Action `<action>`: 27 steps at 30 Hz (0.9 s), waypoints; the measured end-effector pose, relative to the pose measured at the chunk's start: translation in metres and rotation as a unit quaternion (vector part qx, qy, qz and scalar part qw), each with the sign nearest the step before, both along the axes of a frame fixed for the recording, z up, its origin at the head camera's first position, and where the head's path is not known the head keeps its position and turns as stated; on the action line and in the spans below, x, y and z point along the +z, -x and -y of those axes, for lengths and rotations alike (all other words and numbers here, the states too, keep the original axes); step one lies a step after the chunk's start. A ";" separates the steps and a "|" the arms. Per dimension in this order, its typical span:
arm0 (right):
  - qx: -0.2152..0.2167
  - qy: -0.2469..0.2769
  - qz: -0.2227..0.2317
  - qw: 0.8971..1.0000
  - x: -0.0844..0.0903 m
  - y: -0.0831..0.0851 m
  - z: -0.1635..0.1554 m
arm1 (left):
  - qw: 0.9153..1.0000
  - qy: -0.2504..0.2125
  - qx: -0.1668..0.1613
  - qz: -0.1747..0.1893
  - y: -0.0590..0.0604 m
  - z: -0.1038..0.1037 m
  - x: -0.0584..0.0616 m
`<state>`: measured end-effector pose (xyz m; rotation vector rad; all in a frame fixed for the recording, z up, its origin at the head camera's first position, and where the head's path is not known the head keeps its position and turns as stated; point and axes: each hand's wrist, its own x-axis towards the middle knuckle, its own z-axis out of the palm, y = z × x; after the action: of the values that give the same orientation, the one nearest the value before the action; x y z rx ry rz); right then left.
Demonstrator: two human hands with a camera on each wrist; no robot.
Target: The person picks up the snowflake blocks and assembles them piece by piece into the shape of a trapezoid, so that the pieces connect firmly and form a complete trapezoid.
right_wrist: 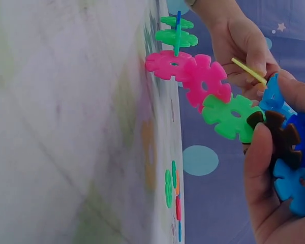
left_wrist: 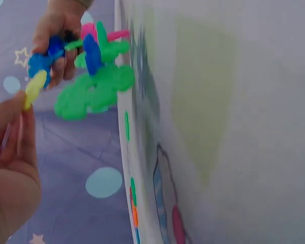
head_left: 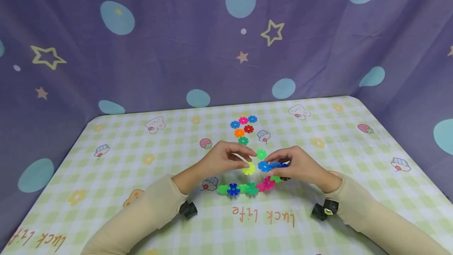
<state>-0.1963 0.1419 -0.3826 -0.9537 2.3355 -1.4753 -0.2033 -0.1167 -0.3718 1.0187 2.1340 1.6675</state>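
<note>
My left hand (head_left: 221,158) pinches a yellow snowflake-shaped plastic disc (head_left: 249,169) between thumb and fingers. In my right hand (head_left: 301,168) is one end of a chain of interlocked discs, gripped near a light blue disc (head_left: 264,166). A brown disc (right_wrist: 279,140) and a green disc (right_wrist: 233,117) sit by the right thumb. From there the chain runs through pink discs (right_wrist: 206,84) to green ones and a dark blue disc (head_left: 233,189) at the left end. The yellow disc is close to the light blue one; whether they touch, I cannot tell.
Beyond the hands lie loose discs: a light green disc (head_left: 261,154), a darker green disc (head_left: 243,140), an orange disc (head_left: 239,132), a red disc (head_left: 249,129), a pink disc (head_left: 243,120) and blue ones. A checked cloth (head_left: 116,160) covers the table; a purple curtain (head_left: 170,58) hangs behind.
</note>
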 end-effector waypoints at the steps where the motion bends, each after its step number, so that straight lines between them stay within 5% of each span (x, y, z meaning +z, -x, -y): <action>1: 0.002 -0.001 -0.002 1.000 0.000 0.000 0.001 | 1.000 -0.002 0.011 0.014 -0.001 -0.001 0.000; 7: 0.004 -0.007 -0.009 1.000 0.000 0.001 0.003 | 0.994 -0.029 0.072 0.072 -0.006 -0.006 -0.001; 16: 0.001 -0.011 -0.007 1.000 0.003 0.002 0.008 | 0.987 -0.063 0.124 0.086 -0.007 -0.007 0.000; 27: 0.002 -0.013 -0.007 1.000 0.002 0.003 0.009 | 0.982 -0.111 0.131 0.079 -0.008 -0.009 -0.002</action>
<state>-0.1988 0.1329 -0.3802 -0.9653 2.3561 -1.4380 -0.1951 -0.1074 -0.3736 0.6512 2.0850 2.0714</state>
